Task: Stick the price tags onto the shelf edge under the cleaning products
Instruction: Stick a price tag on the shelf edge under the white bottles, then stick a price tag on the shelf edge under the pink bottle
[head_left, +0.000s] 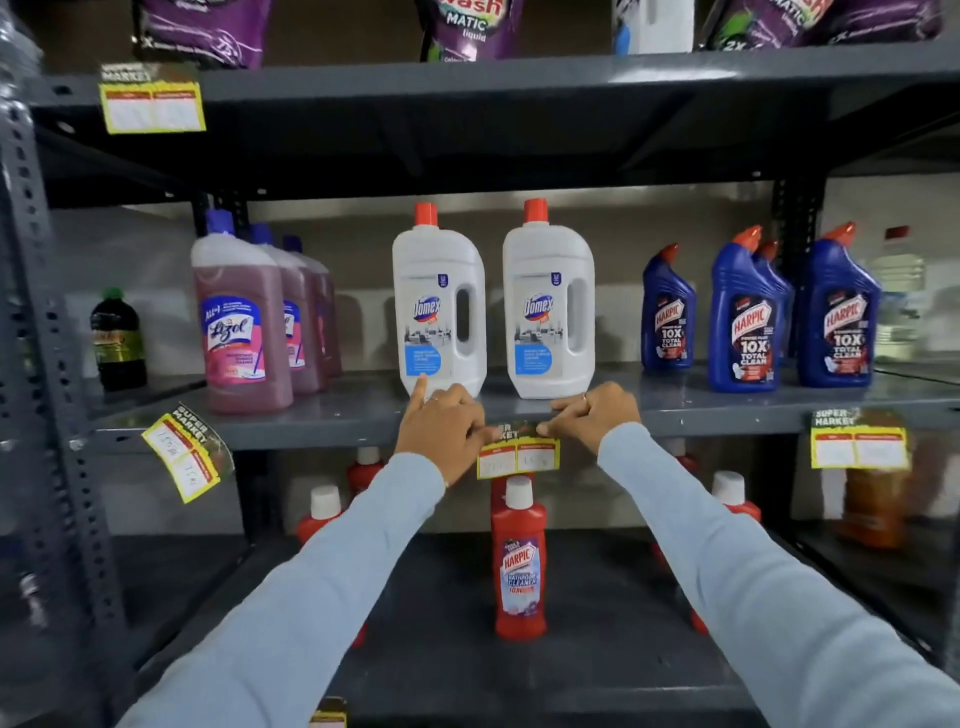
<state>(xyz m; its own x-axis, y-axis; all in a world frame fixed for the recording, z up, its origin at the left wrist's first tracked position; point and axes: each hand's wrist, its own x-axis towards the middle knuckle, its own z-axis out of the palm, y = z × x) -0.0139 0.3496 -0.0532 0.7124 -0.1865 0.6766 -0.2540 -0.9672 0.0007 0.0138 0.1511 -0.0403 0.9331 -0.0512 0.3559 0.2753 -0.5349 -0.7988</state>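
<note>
The likeliest slip here is a crooked or half-stuck label: the price tag (518, 451) is held only along its top strip, so uneven pressure from one side could leave it tilted, as the tag at the left (186, 451) already hangs askew from one corner. A second risk lies with the left hand (441, 418), whose raised index finger touches or nearly touches the base of the left Domex bottle (439, 306); a push there could shove the bottle back or tip it. The tag itself sits against the shelf edge (727, 421) below and between the two white Domex bottles, with its yellow lower part hanging free beneath the edge. Both hands are on it: the left hand pinches or presses the tag's upper left corner, the right hand (592, 413) is curled with fingertips pressed on the upper right corner. Another tag (858, 439) hangs straight under the blue Harpic bottles (748, 317).
</note>
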